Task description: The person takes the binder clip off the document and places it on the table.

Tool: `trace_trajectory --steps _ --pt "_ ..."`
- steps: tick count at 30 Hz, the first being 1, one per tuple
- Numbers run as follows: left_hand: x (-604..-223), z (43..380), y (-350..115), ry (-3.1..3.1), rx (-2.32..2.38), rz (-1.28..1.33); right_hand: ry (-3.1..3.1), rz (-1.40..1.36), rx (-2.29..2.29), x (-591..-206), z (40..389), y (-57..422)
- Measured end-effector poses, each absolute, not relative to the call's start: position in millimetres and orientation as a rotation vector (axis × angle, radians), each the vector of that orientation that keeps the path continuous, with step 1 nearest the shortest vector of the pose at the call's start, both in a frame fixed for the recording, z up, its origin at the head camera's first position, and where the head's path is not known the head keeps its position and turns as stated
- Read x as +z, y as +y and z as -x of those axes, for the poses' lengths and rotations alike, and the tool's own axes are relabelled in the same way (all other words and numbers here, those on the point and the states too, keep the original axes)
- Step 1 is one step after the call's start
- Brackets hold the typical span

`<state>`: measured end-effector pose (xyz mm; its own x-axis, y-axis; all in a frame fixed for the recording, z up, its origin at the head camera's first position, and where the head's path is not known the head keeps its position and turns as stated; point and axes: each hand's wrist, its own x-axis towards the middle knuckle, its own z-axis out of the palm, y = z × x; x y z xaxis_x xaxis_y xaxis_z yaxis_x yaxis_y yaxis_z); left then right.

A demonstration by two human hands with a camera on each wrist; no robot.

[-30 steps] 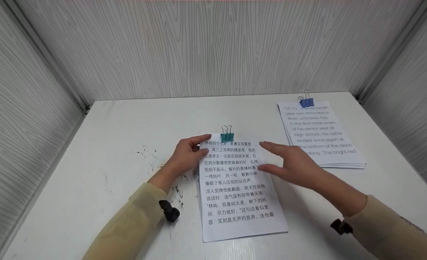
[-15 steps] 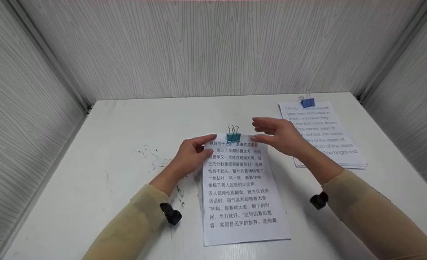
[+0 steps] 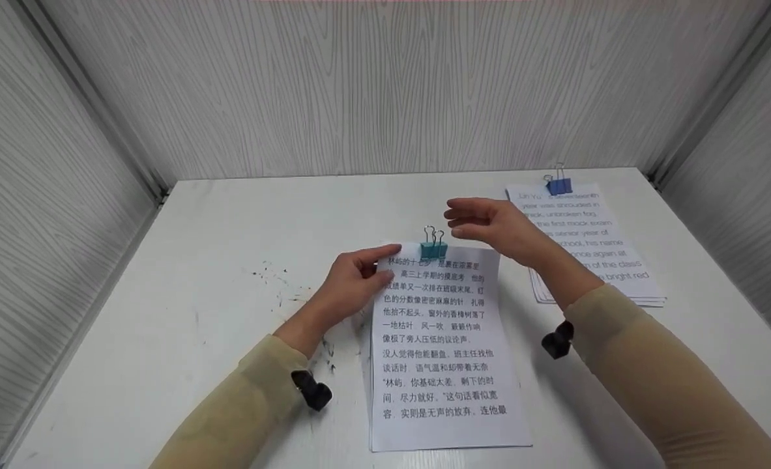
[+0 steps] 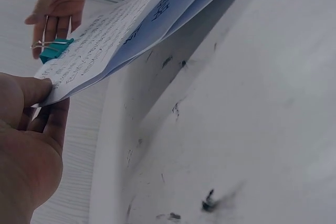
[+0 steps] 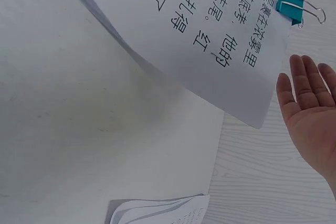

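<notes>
A stack of printed paper point(image 3: 444, 352) with Chinese text lies before me, its top end raised off the table. A teal binder clip point(image 3: 433, 251) grips its top edge, both wire handles standing up. My left hand point(image 3: 352, 280) pinches the upper left corner of the stack, thumb on the top sheet and fingers beneath, as the left wrist view shows. Beyond the upper right corner my right hand point(image 3: 496, 228) hovers, holding nothing. In the right wrist view the right hand's fingers point(image 5: 304, 80) are extended near the paper's edge, apart from the teal clip point(image 5: 290, 1).
A second stack of paper point(image 3: 620, 273) with English text lies at the back right, held by a blue binder clip point(image 3: 559, 186). Dark marks point(image 3: 271, 277) spot the white table point(image 3: 196, 260). Wood-grain panels point(image 3: 398, 85) enclose the back and sides.
My right hand has left the right edge of the stack and moved up past its top corner. The stack, still in my left hand, has shifted slightly right, its top end lifting.
</notes>
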<state>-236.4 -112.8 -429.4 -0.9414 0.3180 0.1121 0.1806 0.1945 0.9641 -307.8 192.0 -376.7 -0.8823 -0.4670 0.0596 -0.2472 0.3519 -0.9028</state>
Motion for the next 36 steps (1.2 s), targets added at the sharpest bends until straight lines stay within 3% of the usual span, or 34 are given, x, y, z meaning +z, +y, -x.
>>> trace_trajectory --steps 36 --pt "-429.5 233.8 -106.3 2.277 1.897 -0.576 2.212 0.686 -1.463 -371.7 312.8 183.8"
